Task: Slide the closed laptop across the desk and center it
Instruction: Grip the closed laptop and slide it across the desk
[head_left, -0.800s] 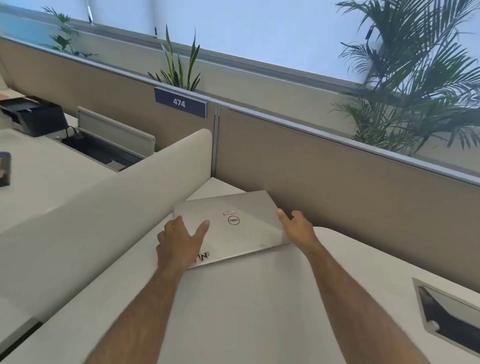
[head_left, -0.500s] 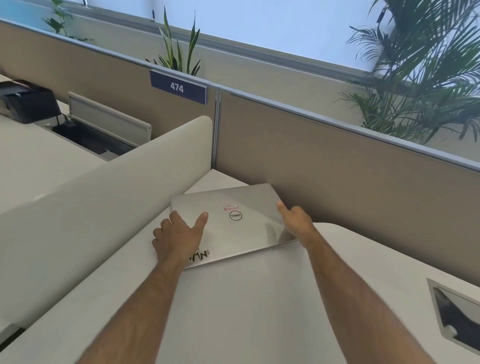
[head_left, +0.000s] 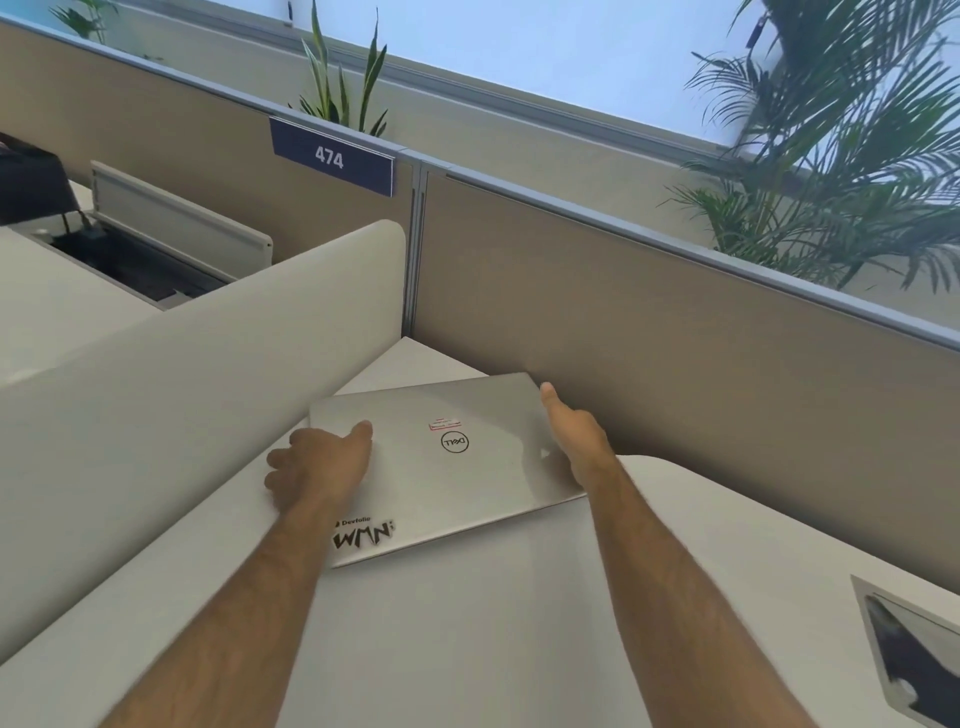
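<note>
A closed silver laptop (head_left: 457, 462) lies flat in the far left corner of the white desk (head_left: 493, 639), beside the cream divider (head_left: 182, 389) and the brown partition (head_left: 675, 332). Its lid carries a Dell logo, a "Devfolio" sticker and "WMN:" lettering. The left hand (head_left: 322, 465) clasps its left edge, thumb on top; the right hand (head_left: 579, 439) grips its right edge. A blue sign (head_left: 331, 156) reads "474".

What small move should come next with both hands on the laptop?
Probably draw the closed laptop toward the body and rightward. It sits in the far corner against the white divider, left hand and right hand at its side edges, open desk nearer.
</note>
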